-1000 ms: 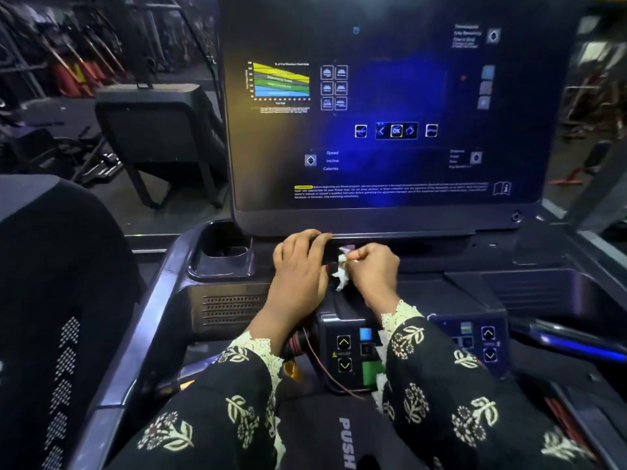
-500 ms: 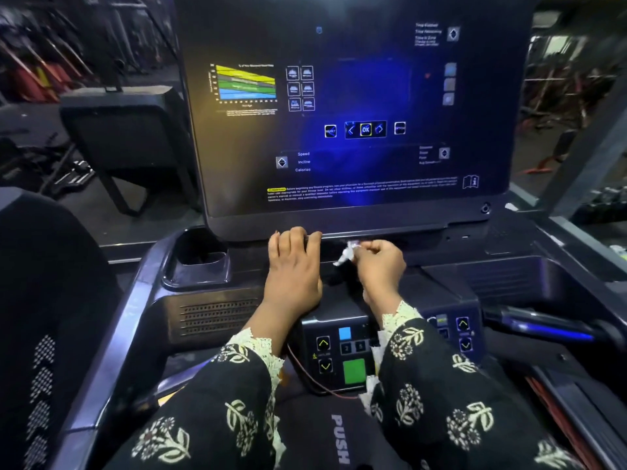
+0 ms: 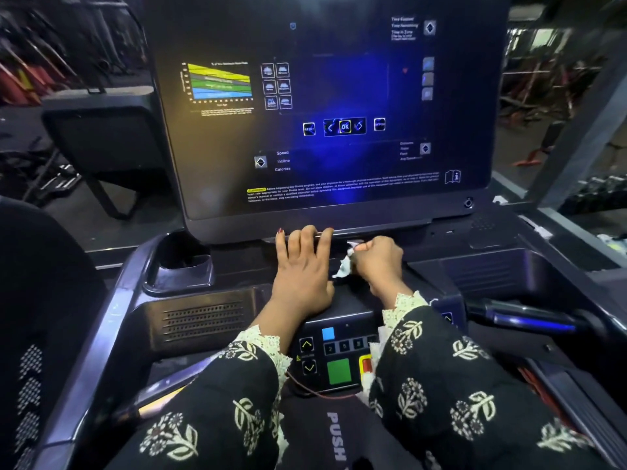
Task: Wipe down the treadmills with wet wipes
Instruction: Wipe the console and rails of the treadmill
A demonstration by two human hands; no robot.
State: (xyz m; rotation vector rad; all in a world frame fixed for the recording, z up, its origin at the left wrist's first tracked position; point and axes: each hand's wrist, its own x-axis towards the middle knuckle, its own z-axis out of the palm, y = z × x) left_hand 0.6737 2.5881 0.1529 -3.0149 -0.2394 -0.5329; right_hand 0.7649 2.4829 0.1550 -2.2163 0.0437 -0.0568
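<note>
The treadmill's big dark console screen [image 3: 339, 106] fills the upper middle of the head view. Below it lies the dark ledge of the console [image 3: 237, 262]. My left hand [image 3: 302, 269] rests flat on that ledge, fingers straight, their tips at the screen's lower edge. Just right of it my right hand [image 3: 380, 262] grips a crumpled white wet wipe [image 3: 344, 264] and holds it against the ledge under the screen. A small control panel [image 3: 334, 354] with blue, green and arrow buttons sits between my wrists.
A cup holder [image 3: 185, 262] is sunk into the console at the left, with a speaker grille [image 3: 203, 322] below it. A handlebar [image 3: 529, 318] with a blue reflection runs at the right. Another dark machine [image 3: 101, 137] and gym gear stand behind.
My left hand's fingers have straightened out to lie flat on the ledge. My right hand with the wipe has stayed under the screen while the view has shifted a little.
</note>
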